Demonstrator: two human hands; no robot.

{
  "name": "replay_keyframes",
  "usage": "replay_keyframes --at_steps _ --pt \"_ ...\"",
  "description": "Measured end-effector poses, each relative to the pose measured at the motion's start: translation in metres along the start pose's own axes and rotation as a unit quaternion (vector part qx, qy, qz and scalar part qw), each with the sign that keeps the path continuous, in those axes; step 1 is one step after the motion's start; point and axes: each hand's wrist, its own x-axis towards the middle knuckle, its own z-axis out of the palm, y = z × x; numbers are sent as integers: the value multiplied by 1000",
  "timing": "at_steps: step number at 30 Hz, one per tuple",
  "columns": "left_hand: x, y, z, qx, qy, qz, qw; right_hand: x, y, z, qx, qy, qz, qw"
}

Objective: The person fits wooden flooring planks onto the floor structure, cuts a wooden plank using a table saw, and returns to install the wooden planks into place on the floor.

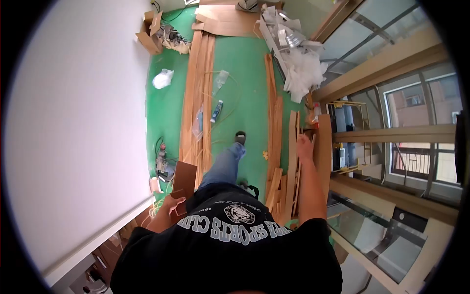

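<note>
My left hand [174,203] is at the lower left, its fingers closed round brown boards [185,179], one long and one short, beside my hip. On the right my arm stretches forward, and my right hand [304,147] is closed at a narrow gap between long upright wooden strips [293,161] and a wider board [323,147]. What its fingers hold, if anything, is too small to make out.
Long planks [196,98] lie on the green floor [245,63] to the left, with a blue tube [217,111] beside them. A power tool [163,164] lies by the wall. More planks [275,127] and a box of wrapping [303,68] are at the right, near windows.
</note>
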Motion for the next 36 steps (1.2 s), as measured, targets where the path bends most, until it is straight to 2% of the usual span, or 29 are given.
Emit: replay_keyframes --at_steps 1,2,3,4,5,6,7,8,10,12,15,19,21,22,24,25,26,27,29,32,34,36 --pt "25 23 1 -39 -25 -9 999 20 -14 5 -43 -21 -34 998" --pt "56 42 5 -48 -29 -1 998 50 -2 19 -20 -99 -13 995" --pt "112 95 11 -29 -13 22 999 81 39 46 -73 -86 -70 991" --pt "139 118 9 -8 9 39 999 76 23 35 -122 -166 3 979" --pt "166 159 6 40 8 77 996 85 86 49 -207 -191 -35 959" --pt "193 201 3 33 -10 79 996 83 99 36 -221 -252 -9 942" --pt "187 279 -3 23 -29 19 999 82 168 40 -308 -284 -83 904" --pt "166 375 -11 15 -46 -41 998 87 160 27 -327 -318 -62 888" --pt "292 394 -5 109 26 118 987 137 114 12 -275 -298 36 913" --pt "321 498 -16 127 48 171 976 201 70 11 -235 -264 94 931" --pt "374 633 -28 87 63 107 988 306 21 18 -236 -248 112 933" --pt "408 783 -41 28 84 122 989 461 -14 44 -359 -285 7 889" --pt "424 849 -51 -4 87 32 996 561 -41 53 -454 -281 -113 838" --pt "440 886 -63 -1 97 37 995 627 -71 62 -485 -257 -174 818" --pt "451 896 -63 21 118 35 992 779 -177 69 -422 -278 -259 823" --pt "469 898 -67 21 119 35 992 838 -246 76 -169 -137 -57 974" --pt "496 899 -72 11 123 44 991 900 -319 76 -105 -131 -38 985" --pt "515 908 -72 -1 124 46 991 957 -387 76 -151 -120 -105 976" --pt "512 956 -83 -9 122 -38 992 1062 -496 89 -109 -115 -142 977" --pt "541 1005 -96 17 116 -65 991 1179 -638 119 -103 -119 -174 972" --pt "580 1055 -122 37 113 -61 991 1238 -712 150 -97 -139 -188 967" --pt "615 1152 -176 -5 108 -96 990 1269 -757 190 -84 -177 -162 967"
